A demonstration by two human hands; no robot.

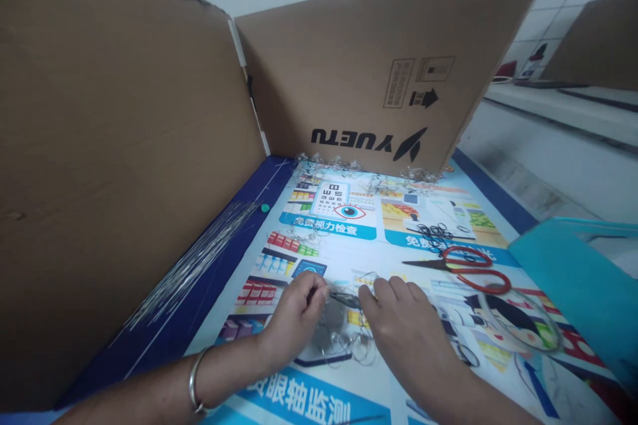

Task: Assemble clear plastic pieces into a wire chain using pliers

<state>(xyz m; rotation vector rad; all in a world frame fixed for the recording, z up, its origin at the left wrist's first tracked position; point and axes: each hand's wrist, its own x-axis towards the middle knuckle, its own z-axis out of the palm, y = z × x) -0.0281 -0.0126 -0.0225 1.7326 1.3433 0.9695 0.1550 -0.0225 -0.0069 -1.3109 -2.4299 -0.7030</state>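
Note:
My right hand (403, 319) is closed around what looks like a pair of small pliers (346, 299), whose dark metal jaws point left. My left hand (299, 312), with a metal bangle at the wrist, is closed in a pinch at the tip of those jaws. A thin wire seems to be between its fingers, too fine to make out clearly. Just below both hands lie thin looped wire pieces (343, 345) with clear parts. Scissors (473, 270) with red handles rest beyond my right hand, close to a pile of black rings (433, 236).
Long straight wires (194, 265) lie along the left side. Cardboard panels (124, 146) stand at the left and back, with more wire pieces (329, 163) along the back panel's foot. A coil of clear line (548, 339) and a turquoise bag (573, 279) are at right.

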